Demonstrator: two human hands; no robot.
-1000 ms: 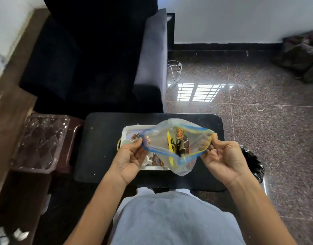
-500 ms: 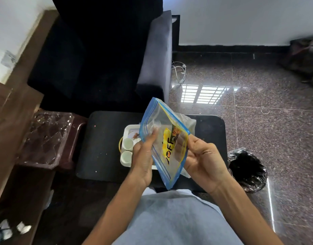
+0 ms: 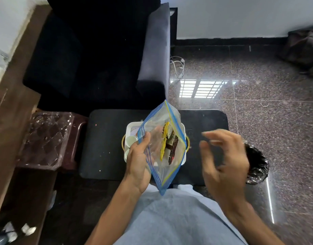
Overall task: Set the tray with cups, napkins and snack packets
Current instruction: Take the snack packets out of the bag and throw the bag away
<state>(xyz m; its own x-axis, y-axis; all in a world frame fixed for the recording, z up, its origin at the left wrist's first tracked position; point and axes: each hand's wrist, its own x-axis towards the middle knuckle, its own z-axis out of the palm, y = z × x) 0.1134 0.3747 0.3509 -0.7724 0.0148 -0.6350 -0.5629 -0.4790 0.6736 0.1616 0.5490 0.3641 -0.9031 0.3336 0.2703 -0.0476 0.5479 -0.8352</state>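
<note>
Right hand (image 3: 222, 161) has let go, open; left hand (image 3: 139, 162) grips zip bag (image 3: 162, 138).

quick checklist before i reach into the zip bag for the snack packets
1. Zip bag held: ok, left hand grips its edge.
2. Bag mouth open: cannot tell.
3. Snack packets inside bag: ok, yellow and dark ones show.
4. Right hand free: ok, empty, blurred, off the bag.
5. Tray below bag: ok, white cups in it.
6. Napkins on tray: cannot tell.
</note>
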